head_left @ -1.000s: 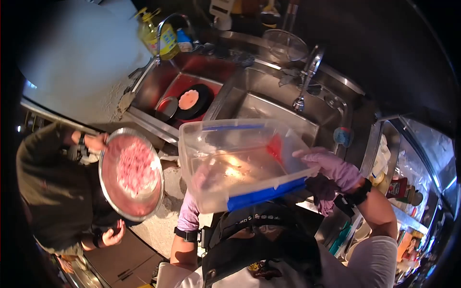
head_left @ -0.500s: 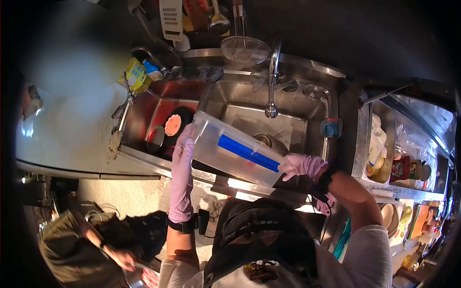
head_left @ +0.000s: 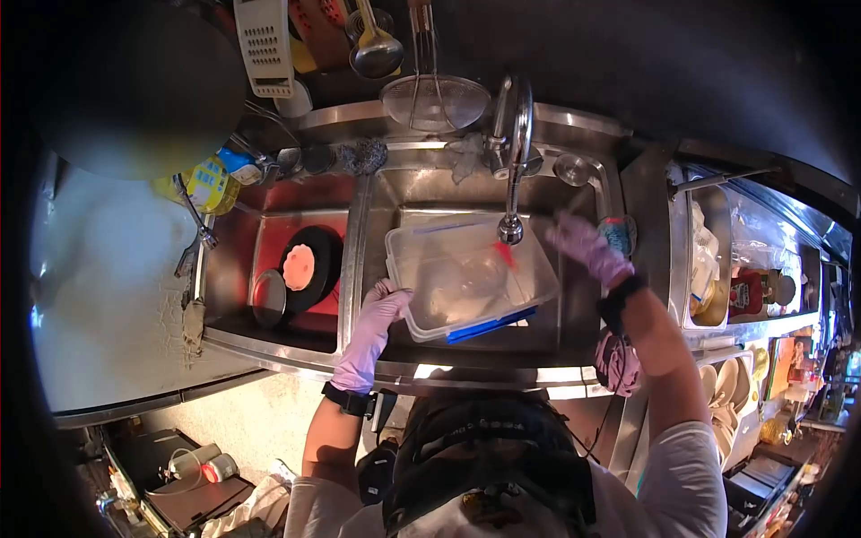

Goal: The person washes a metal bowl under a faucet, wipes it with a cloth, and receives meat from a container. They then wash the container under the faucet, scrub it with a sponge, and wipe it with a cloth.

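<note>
Clear plastic makes up the tub (head_left: 448,291), which sits within the steel sink basin (head_left: 386,202), its blue latch (head_left: 484,328) toward six o'clock. The gloved left hand (head_left: 381,309) pinches the rim at nine o'clock, fingers curled closed over the edge. The gloved right hand (head_left: 587,247), at two o'clock, is blurred but looks loosely open, apart from the tub and apparently holding nothing. The faucet (head_left: 520,143) reaches down from one o'clock; a black round pan (head_left: 330,273) lies in the neighbouring basin toward nine.

The tub should be light and fairly stiff, its walls flexing slightly, and slippery if wet. Opposite rims, at nine and three, look like the steadiest holds.
</note>
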Tool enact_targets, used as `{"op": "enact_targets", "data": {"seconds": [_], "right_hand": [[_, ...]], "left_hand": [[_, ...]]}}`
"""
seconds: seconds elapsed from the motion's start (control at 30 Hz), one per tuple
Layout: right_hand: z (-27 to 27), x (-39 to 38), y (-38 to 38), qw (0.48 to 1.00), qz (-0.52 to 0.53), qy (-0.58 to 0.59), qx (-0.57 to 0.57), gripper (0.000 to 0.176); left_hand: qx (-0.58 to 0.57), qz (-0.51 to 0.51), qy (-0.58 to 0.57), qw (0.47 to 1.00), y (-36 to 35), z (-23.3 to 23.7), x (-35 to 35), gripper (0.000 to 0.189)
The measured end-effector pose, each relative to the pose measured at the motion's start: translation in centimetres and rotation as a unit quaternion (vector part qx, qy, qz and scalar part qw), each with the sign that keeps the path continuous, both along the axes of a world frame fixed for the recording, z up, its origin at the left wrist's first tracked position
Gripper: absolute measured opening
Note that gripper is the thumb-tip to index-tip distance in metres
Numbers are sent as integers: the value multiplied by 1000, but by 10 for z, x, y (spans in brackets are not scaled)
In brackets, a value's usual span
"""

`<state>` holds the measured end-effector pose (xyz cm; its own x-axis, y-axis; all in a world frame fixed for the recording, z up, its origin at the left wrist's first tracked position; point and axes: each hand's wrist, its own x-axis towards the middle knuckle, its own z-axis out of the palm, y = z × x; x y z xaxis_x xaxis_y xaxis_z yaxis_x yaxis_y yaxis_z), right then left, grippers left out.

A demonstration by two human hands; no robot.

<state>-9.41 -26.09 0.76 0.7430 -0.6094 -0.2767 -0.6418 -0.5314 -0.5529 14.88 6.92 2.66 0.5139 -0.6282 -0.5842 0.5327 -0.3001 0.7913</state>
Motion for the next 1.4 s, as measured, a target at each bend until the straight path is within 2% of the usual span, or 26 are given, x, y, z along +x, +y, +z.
{"op": "enact_targets", "data": {"seconds": [0.03, 0.07, 0.1, 0.2, 0.23, 0.37, 0.47, 0.5, 0.6, 0.63, 0.7, 0.73, 0.77, 0.8, 0.83, 0.87, 0.93, 1.0, 1.07, 1.1, 1.2, 1.23, 1.3, 1.33, 1.37, 1.4], "right_hand": [[-11, 12, -22, 992, -30, -96, -71, 59], [5, 33, -32, 977, -28, -103, -186, 63], [42, 52, -26, 974, -34, -126, -186, 62], [13, 87, -49, 947, 30, -142, -288, 58], [30, 99, -41, 978, 14, -37, -204, 53], [30, 99, -29, 975, 11, 20, -220, 48], [15, 85, -24, 976, 43, -29, -212, 51], [16, 82, -23, 983, 46, -57, -167, 55], [40, 63, -1, 969, 22, -201, -141, 58], [39, 51, 6, 976, -12, -196, -91, 59], [18, 18, 20, 984, -47, -154, -81, 61], [-11, -4, 26, 988, -58, -129, -69, 61], [-41, -26, 32, 996, -58, -47, -49, 60], [-35, -33, 47, 996, -84, 6, 21, 52], [-46, -45, 61, 956, -148, -151, 204, 43], [-55, -54, 64, 955, -150, -156, 203, 41], [-35, -58, 71, 953, -153, -165, 203, 36], [30, -43, 78, 960, -180, -133, 166, 36], [35, -44, 68, 974, -171, -129, 73, 38], [55, -39, 69, 966, -194, -158, 60, 37], [66, -46, 51, 954, -231, -120, 151, 34], [63, -49, 47, 949, -252, -70, 175, 35], [48, -57, 39, 931, -289, 30, 222, 35], [-3, -81, 30, 977, -106, 70, 171, 36], [-53, -106, 21, 990, 91, 84, 70, 38], [-102, -130, 12, 969, 241, 53, -26, 41]], "left_hand": [[3, 0, -18, 1000, -2, 2, -7, 14], [6, 1, -38, 999, -1, 4, -10, 14], [13, -19, -40, 999, 1, -3, -8, 14], [41, -17, -26, 999, 3, 0, -11, 15], [49, 0, -33, 998, 3, 2, -14, 15], [11, 6, -25, 1000, 11, 5, -17, 17], [-35, -3, -29, 999, 13, -19, -18, 19], [-47, -1, -29, 999, 12, -27, -18, 19], [-82, -15, -63, 995, 11, -42, -15, 19], [-94, -22, -80, 992, 11, -44, -13, 19], [-108, -23, -55, 992, 14, -45, -7, 18], [-114, -24, -43, 992, 18, -45, -3, 17], [-130, -25, -24, 991, 24, -59, 3, 16], [-139, -22, -9, 990, 24, -67, 5, 16], [-149, -18, 6, 989, 22, -72, 6, 15], [-159, -14, 22, 987, 22, -77, 7, 15], [-95, 3, 72, 993, 11, -86, 4, 14], [-45, 21, 119, 992, 8, -117, 9, 12], [-11, -60, 200, 978, 0, -137, 3, 8], [23, -70, 176, 982, -7, -139, -9, 9], [66, -106, 165, 978, -18, -107, -29, 21], [71, -119, 170, 976, -18, -97, -30, 28], [11, -98, 231, 968, -10, -108, -14, 31], [-18, -86, 261, 961, -6, -110, -3, 32], [7, -113, 219, 969, -5, -92, 10, 32], [42, -124, 181, 975, -9, -62, 19, 25]]}}
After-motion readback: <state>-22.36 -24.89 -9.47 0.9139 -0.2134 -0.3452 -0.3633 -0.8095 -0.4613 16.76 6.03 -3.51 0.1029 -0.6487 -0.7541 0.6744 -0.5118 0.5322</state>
